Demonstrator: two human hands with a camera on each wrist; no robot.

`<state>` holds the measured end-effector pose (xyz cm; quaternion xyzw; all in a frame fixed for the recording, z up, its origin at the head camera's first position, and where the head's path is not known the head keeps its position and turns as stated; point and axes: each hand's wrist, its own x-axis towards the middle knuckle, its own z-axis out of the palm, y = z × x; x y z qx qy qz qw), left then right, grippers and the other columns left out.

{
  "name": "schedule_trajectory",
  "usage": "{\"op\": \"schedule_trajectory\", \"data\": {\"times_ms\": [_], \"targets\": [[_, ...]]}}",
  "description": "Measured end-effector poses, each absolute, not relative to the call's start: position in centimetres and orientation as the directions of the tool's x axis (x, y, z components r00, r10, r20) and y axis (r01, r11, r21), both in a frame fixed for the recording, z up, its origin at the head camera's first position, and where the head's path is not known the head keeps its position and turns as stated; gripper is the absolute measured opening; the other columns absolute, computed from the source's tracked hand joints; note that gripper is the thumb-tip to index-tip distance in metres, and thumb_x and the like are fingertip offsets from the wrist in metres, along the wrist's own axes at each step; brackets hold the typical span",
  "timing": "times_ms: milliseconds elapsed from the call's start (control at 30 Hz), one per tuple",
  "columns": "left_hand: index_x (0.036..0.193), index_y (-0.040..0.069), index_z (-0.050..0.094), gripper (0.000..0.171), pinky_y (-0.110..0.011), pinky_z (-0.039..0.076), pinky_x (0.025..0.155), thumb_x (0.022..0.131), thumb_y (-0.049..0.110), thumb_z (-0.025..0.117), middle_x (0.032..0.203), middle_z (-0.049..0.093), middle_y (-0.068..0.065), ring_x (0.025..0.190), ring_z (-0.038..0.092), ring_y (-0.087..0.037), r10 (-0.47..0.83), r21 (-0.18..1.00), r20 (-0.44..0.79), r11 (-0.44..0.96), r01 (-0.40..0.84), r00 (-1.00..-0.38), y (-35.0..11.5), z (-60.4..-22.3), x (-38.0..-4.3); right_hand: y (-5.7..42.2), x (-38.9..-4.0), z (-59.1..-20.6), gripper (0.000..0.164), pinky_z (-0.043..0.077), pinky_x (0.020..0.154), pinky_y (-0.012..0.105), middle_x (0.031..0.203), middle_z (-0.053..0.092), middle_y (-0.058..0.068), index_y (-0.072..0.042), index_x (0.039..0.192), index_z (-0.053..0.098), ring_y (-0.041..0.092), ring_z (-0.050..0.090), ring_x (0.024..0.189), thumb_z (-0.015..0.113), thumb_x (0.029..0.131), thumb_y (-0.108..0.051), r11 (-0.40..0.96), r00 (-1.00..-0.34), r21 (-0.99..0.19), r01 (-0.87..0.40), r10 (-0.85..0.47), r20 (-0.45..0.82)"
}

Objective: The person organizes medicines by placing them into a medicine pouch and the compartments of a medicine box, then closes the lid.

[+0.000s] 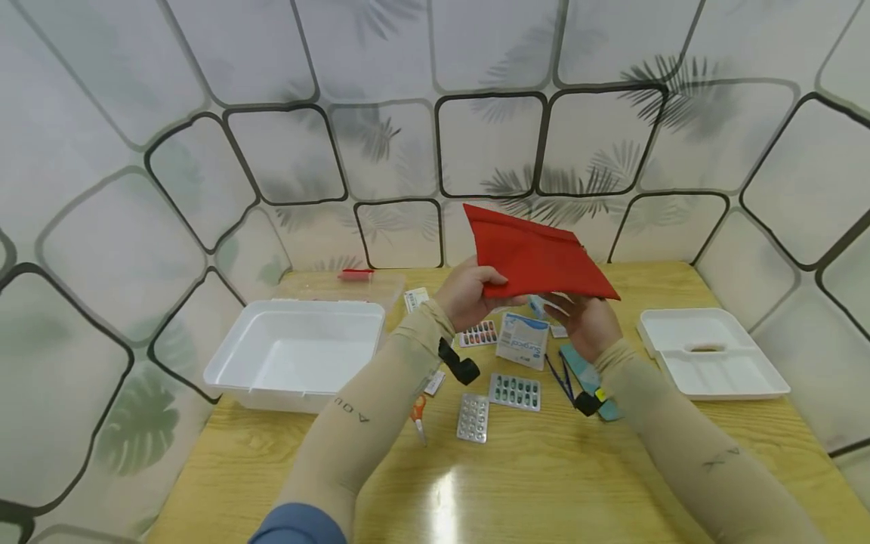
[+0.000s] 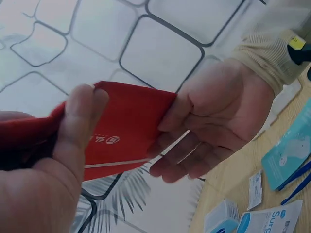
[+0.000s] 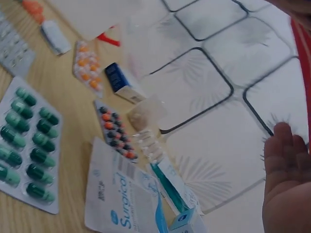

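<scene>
A flat red fabric pouch (image 1: 537, 253) is raised above the table, its printed white logo showing in the left wrist view. My left hand (image 1: 469, 291) grips the pouch's left side, thumb on one face. Beside its other end is my right hand (image 2: 218, 114), fingers fairly straight and spread, thumb against the pouch's edge. In the right wrist view only a strip of the pouch (image 3: 302, 63) shows. Below the hands lie a Surgical packet (image 1: 522, 340), green capsules in a blister pack (image 1: 514, 391), a silver blister pack (image 1: 473, 418) and orange-handled scissors (image 1: 418, 412).
A white plastic box (image 1: 292, 389) stands on the left, a clear lid (image 1: 306, 285) behind it. On the right lies a white tray (image 1: 720, 370) with a handle. Blue tweezers (image 1: 559, 375) and a teal packet (image 1: 591, 378) lie near the right forearm. A patterned fabric wall surrounds the table.
</scene>
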<state>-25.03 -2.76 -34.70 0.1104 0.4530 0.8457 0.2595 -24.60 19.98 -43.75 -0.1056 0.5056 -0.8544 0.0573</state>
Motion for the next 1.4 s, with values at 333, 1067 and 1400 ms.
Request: {"op": "schedule_trajectory", "data": {"times_ms": [333, 1067, 1400], "targets": [[0.138, 0.008, 0.033, 0.054, -0.042, 0.056, 0.076, 0.088, -0.008, 0.040, 0.134, 0.046, -0.017, 0.113, 0.054, -0.035, 0.520, 0.872, -0.136, -0.342, -0.351, -0.843, -5.6, -36.9, -23.1, 24.2, -24.8, -43.8, 0.057, 0.054, 0.075, 0.038, 0.078, 0.067, 0.014, 0.003, 0.086, 0.065, 0.027, 0.065, 0.075, 0.040, 0.101, -0.047, -0.919, -0.937, -0.300, 0.254, -0.311, 0.160], [0.130, -0.005, 0.046, 0.045, -0.034, 0.053, 0.079, 0.103, 0.031, 0.045, 0.105, 0.061, -0.010, 0.092, 0.062, -0.018, 0.258, 0.962, -0.183, -0.150, -0.226, -0.949, -9.5, -44.4, -15.6, 24.2, -17.6, -44.2, 0.029, 0.057, 0.074, 0.037, 0.104, 0.065, 0.001, -0.003, 0.119, 0.054, 0.016, 0.067, 0.090, 0.050, 0.101, -0.026, -0.080, -0.977, -0.995, -0.052, -0.204, 0.067], [0.130, -0.007, 0.046, 0.040, -0.034, 0.052, 0.082, 0.101, 0.020, 0.049, 0.108, 0.062, -0.015, 0.094, 0.062, -0.020, 0.160, 0.981, -0.132, -0.122, -0.153, -0.978, -9.1, -44.9, -16.0, 22.1, -16.0, -41.5, 0.029, 0.057, 0.056, 0.039, 0.084, 0.070, -0.001, 0.001, 0.110, 0.060, 0.019, 0.069, 0.070, 0.055, 0.099, -0.025, 0.131, -0.979, -0.970, -0.204, -0.005, 0.205]]}}
